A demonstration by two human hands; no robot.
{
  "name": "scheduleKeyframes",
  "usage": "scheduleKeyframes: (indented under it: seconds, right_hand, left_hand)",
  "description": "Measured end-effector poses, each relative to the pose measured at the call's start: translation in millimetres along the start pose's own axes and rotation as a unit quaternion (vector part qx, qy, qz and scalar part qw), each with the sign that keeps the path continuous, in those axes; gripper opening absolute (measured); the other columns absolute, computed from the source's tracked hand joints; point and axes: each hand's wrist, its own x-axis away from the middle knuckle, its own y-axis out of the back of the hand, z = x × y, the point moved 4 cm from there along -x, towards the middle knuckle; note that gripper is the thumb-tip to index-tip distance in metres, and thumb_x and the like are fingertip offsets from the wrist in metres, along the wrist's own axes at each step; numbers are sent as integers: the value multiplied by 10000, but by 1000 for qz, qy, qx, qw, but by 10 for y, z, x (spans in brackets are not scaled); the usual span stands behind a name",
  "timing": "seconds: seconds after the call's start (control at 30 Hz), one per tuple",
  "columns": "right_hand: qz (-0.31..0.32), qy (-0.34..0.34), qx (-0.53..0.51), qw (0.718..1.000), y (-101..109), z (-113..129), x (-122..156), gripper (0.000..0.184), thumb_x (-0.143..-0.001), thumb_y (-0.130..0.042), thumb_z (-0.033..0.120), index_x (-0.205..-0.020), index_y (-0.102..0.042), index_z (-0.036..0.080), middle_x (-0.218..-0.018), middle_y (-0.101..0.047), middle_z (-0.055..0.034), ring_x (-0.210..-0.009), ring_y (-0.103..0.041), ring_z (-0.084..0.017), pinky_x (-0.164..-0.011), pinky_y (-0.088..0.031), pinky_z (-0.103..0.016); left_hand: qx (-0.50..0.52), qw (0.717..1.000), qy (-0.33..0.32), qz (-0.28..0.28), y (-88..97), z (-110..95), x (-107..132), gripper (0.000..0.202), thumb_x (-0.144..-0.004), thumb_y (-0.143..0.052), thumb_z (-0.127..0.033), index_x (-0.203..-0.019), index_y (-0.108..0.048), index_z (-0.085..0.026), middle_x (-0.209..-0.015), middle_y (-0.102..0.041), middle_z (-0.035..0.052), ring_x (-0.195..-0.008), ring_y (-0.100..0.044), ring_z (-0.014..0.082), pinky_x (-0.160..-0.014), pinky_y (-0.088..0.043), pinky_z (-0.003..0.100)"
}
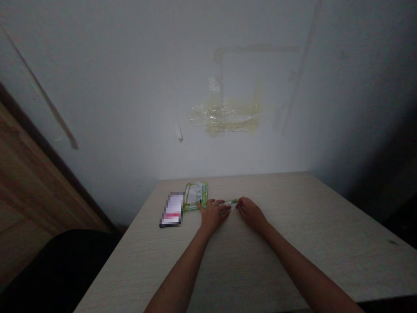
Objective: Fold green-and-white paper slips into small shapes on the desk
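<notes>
Handling a small, flat, white-and-green printed piece (232,204), toward the far edge of the pale wood-grain desk (299,243), appears to be the step in hand. The person's right hand (252,214) pinches the piece's right end; the left hand (213,215) lies at the other, fingers spread, thumb over a green-bordered white printed sheet (196,192). Nearer the left edge lies a dark-edged phone (173,208). The next move seemingly calls for steadiness at both ends.
</notes>
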Motion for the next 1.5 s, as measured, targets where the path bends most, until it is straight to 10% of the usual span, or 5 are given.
scheduleKeyframes:
  seconds: [0.8, 1.17, 1.5]
  right_hand:
    - [60, 56, -90, 993, 62, 191, 99, 110, -852, -516, 144, -913, -573, 216, -951, -632, -36, -888, -604, -169, -837, -464, -295]
    - [-39, -63, -92, 993, 67, -149, 44, 197, -843, -459, 152, -1002, -558, 211, -980, -643, -47, -935, -605, -181, -853, -470, -328]
    - [33, 69, -38, 996, 16, 60, 53, 300, -844, -509, 137, -1065, -695, 218, -1139, -669, -75, -1072, -589, -188, -990, -436, -357]
  left_hand:
    - [-13, 1000, -4, 13, 41, -31, 12, 243, -852, -555, -517, -1058, -680, -487, -1280, -616, -51, -1257, -429, 308, -1099, -55, 695]
    - [-8, 1000, -1, 18, 1, 5, 9, 247, -850, -538, -550, -1060, -663, -518, -1294, -610, -72, -1310, -377, 328, -1068, -9, 740]
    - [9, 1000, -7, 20, 3, 26, 6, 239, -842, -550, -557, -1051, -662, -529, -1293, -619, -77, -1334, -358, 350, -1028, 58, 778]
